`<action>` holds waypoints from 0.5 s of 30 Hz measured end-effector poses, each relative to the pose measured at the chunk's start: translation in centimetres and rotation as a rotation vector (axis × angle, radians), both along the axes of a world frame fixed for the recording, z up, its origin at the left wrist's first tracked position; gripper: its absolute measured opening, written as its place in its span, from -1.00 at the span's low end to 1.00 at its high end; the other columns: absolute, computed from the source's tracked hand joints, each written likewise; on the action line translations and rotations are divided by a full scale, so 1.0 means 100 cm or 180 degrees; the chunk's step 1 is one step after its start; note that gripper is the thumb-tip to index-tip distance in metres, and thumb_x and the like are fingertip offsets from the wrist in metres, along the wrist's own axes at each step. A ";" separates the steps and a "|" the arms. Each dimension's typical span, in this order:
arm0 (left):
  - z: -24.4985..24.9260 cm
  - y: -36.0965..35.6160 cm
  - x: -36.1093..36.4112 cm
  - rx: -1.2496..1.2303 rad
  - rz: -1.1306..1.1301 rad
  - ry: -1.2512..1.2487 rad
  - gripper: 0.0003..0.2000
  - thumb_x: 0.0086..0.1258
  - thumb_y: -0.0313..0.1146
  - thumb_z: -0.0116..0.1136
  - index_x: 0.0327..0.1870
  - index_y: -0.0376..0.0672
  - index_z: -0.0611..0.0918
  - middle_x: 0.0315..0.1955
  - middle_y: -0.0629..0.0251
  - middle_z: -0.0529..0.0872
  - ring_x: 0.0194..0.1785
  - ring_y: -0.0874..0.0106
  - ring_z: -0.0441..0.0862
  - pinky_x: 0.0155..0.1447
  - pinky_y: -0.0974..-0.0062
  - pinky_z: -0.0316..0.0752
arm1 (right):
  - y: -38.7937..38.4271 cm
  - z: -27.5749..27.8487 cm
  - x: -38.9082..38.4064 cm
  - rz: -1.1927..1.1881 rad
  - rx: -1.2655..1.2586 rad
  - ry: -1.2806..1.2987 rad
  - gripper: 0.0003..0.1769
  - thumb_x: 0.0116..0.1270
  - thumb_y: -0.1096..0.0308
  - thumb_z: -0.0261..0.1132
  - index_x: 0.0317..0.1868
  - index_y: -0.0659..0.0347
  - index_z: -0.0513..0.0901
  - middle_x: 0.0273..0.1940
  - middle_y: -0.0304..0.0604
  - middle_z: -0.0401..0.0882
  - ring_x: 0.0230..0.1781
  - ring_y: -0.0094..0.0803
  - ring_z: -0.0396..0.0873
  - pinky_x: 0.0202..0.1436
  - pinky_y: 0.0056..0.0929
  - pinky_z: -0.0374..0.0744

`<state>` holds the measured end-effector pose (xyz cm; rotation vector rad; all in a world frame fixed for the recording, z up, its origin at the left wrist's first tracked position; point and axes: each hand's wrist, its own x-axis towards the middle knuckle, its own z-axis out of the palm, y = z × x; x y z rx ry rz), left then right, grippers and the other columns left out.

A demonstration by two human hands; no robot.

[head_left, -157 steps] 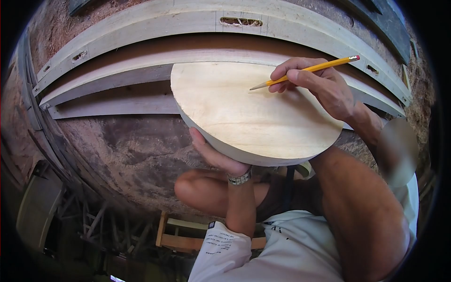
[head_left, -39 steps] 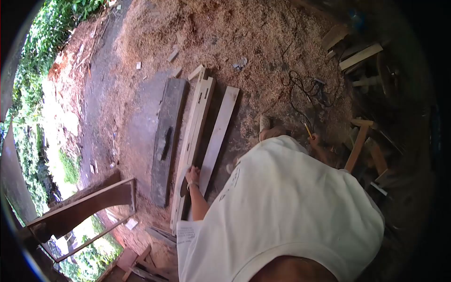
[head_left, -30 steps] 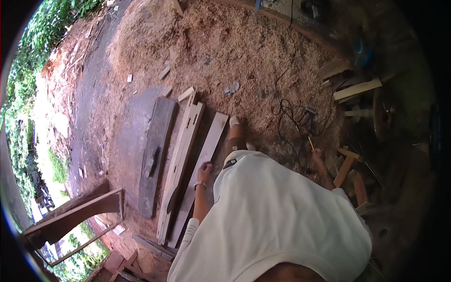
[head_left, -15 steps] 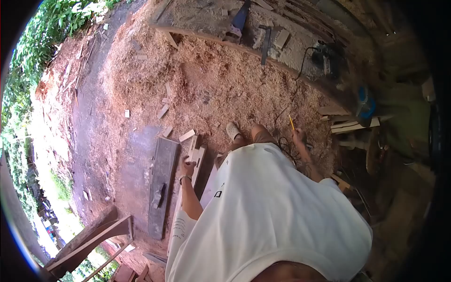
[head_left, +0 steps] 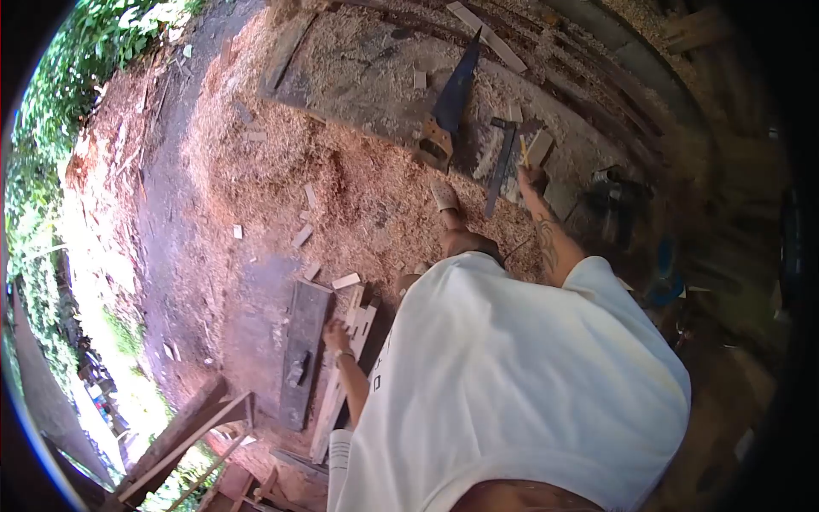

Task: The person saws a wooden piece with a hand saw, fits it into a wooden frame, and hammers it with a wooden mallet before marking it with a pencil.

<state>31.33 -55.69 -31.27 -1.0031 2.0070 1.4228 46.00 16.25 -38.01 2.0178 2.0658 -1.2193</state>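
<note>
My right hand (head_left: 534,181) is closed around a yellow pencil (head_left: 525,150), reaching over the sawdust-covered workbench. Just left of that hand lies a dark carpenter's square (head_left: 502,162), and a short wood block (head_left: 539,148) sits beside the pencil. Farther left on the bench, a handsaw (head_left: 454,96) with a wooden handle rests flat. My left hand (head_left: 335,336) hovers by or touches long pale timber pieces (head_left: 360,324) with slots cut in them. Its fingers look loosely apart and slightly blurred; no object shows in them.
A dark plank (head_left: 304,341) with a small dark tool (head_left: 299,369) on it lies left of the timber. Wood shavings (head_left: 375,200) and offcuts cover the ground. At right stands a dark power tool (head_left: 610,200). A wooden frame (head_left: 200,427) is at lower left.
My right hand with the pencil has risen from beside my leg to the bench near the square. My body has shifted toward the bench. The left hand has stayed by the timber.
</note>
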 end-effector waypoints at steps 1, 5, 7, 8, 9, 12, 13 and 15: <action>0.007 0.036 0.007 0.0063 -0.0259 -0.0372 -0.72 0.44 -0.33 0.30 0.14 -0.05 0.65 -0.11 0.23 0.80 -0.20 0.33 0.78 -0.25 0.32 0.61 | 0.004 -0.012 -0.014 -0.0045 0.0169 -0.0004 -0.62 0.51 0.09 0.30 -0.06 0.31 0.59 -0.21 0.00 0.62 -0.22 -0.22 0.60 -0.14 -0.23 0.58; 0.009 0.188 -0.026 0.0408 -0.2156 -0.0340 -0.65 0.55 -0.22 0.25 0.27 -0.09 0.63 -0.05 0.28 0.78 -0.09 0.37 0.79 -0.10 0.41 0.63 | -0.026 -0.028 -0.064 -0.0159 0.0650 0.0084 -0.58 0.46 0.08 0.36 -0.14 0.37 0.58 -0.34 -0.01 0.61 -0.33 -0.18 0.62 -0.21 -0.13 0.62; -0.032 0.248 -0.065 0.0224 -0.3058 0.0000 -0.61 0.56 -0.20 0.24 0.31 -0.12 0.61 -0.04 0.27 0.78 -0.05 0.37 0.78 -0.02 0.41 0.64 | -0.026 -0.020 -0.076 -0.0092 0.0568 -0.0013 -0.61 0.45 0.10 0.36 -0.14 0.33 0.56 -0.33 0.00 0.60 -0.32 -0.14 0.61 -0.21 -0.10 0.60; -0.055 0.278 -0.080 0.0092 -0.3434 0.0119 -0.59 0.57 -0.20 0.24 0.34 -0.13 0.58 -0.03 0.25 0.78 -0.01 0.37 0.78 0.02 0.41 0.64 | -0.025 -0.009 -0.078 -0.0082 0.0558 -0.0086 -0.62 0.44 0.11 0.36 -0.14 0.32 0.56 -0.33 0.00 0.60 -0.32 -0.11 0.61 -0.21 -0.09 0.59; -0.055 0.321 -0.096 0.0402 -0.3019 -0.0177 -0.54 0.57 -0.16 0.24 0.39 -0.13 0.54 0.04 0.21 0.75 0.05 0.35 0.76 0.06 0.38 0.66 | -0.022 -0.013 -0.077 -0.0049 0.0303 0.0279 -0.61 0.46 0.08 0.33 -0.08 0.30 0.57 -0.29 0.05 0.62 -0.26 -0.11 0.63 -0.17 -0.05 0.61; -0.025 0.448 -0.126 0.1533 -0.1412 -0.0957 -0.41 0.59 -0.04 0.24 0.50 -0.14 0.41 0.28 0.08 0.61 0.23 0.24 0.67 0.20 0.26 0.69 | -0.009 -0.057 -0.042 0.0249 0.0524 0.0711 -0.59 0.40 0.10 0.46 -0.10 0.28 0.55 -0.33 -0.11 0.54 -0.35 -0.18 0.47 -0.24 -0.07 0.51; -0.025 0.475 -0.131 0.1790 -0.1315 -0.1143 -0.40 0.59 0.00 0.22 0.49 -0.15 0.41 0.32 0.08 0.56 0.24 0.20 0.66 0.25 0.22 0.68 | -0.010 -0.069 -0.040 -0.0052 0.0728 0.1018 -0.61 0.41 0.11 0.45 -0.11 0.28 0.56 -0.31 -0.12 0.57 -0.34 -0.17 0.49 -0.21 -0.09 0.51; -0.045 0.515 -0.138 0.1792 -0.1053 -0.1406 -0.43 0.61 0.05 0.18 0.39 -0.22 0.49 0.27 0.12 0.62 0.27 0.17 0.64 0.36 0.13 0.62 | 0.012 -0.080 -0.024 -0.0563 0.0881 0.1188 -0.63 0.42 0.13 0.43 -0.07 0.26 0.56 -0.25 -0.11 0.61 -0.27 -0.16 0.52 -0.13 -0.13 0.53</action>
